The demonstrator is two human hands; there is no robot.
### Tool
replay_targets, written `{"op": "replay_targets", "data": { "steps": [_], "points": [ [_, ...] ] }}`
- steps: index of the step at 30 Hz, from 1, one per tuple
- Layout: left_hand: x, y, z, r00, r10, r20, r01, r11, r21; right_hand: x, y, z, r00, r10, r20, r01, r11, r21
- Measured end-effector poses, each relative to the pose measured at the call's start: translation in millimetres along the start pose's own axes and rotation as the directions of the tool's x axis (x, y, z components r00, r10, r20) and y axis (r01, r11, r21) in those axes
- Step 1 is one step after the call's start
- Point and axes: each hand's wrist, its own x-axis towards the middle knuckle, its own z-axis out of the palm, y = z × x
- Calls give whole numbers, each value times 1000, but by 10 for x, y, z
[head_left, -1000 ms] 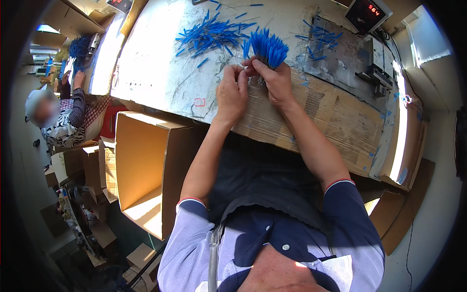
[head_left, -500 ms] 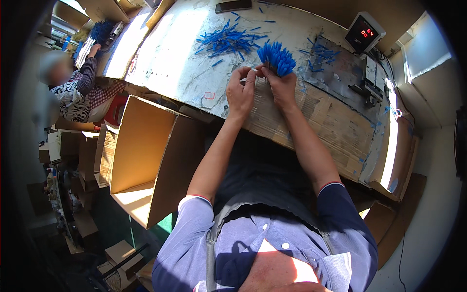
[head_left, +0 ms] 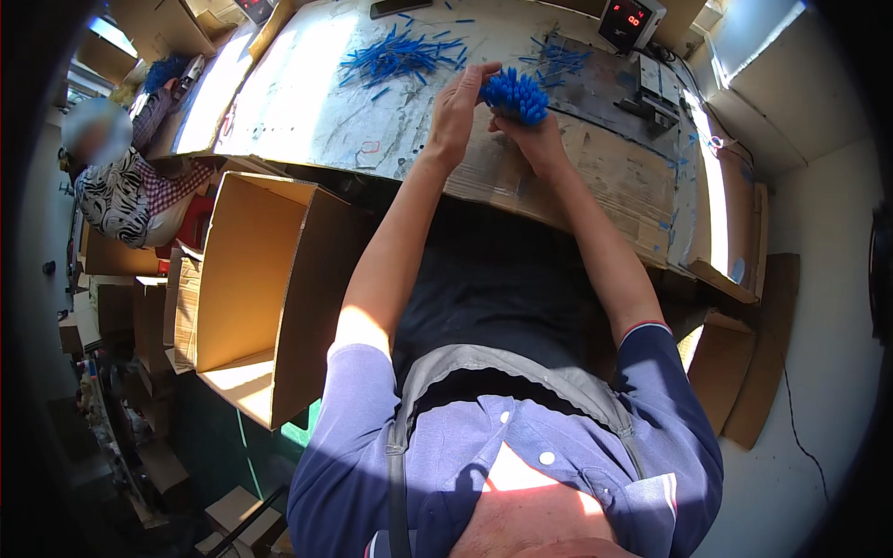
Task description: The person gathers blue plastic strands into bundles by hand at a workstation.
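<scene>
My right hand [head_left: 532, 138] is closed around a bundle of thin blue-tipped sticks [head_left: 517, 97], their tips fanned upward. The stems are hidden in its grip. My left hand [head_left: 455, 113] is raised at the bundle's left side, fingers stretched out and held together, its fingertips beside the blue tips. Whether the left fingers touch the tips is hard to tell. Beyond my left hand a loose pile of the same blue-tipped sticks [head_left: 400, 58] lies on the worktable [head_left: 307, 121], with thin stems pointing various ways. A smaller scatter of these sticks [head_left: 561, 59] lies beyond the bundle.
A digital display box [head_left: 630, 23] stands at the back right, near a metal fixture [head_left: 657, 93]. Flat cardboard [head_left: 595, 177] covers the table's near edge. A large open carton [head_left: 251, 279] stands at left. Another person [head_left: 126, 186] works at the far left. A phone [head_left: 400, 7] lies at the back.
My left hand has left its pinch near the stems and straightened its fingers up beside the bundle. The right hand keeps its hold. The whole view has shifted.
</scene>
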Motion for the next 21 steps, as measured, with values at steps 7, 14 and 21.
{"op": "replay_targets", "data": {
  "steps": [7,14,21],
  "points": [
    [-10,122,197,919,254,301,-392,522,758,-262,-130,-107,996,59,-65,-59,998,-2],
    [38,181,333,845,27,535,-503,380,776,-346,-55,-175,994,74,-78,-84,987,-135],
    [-16,269,419,745,127,655,-661,267,701,-359,52,-133,994,-75,-83,76,997,7]
  ]
}}
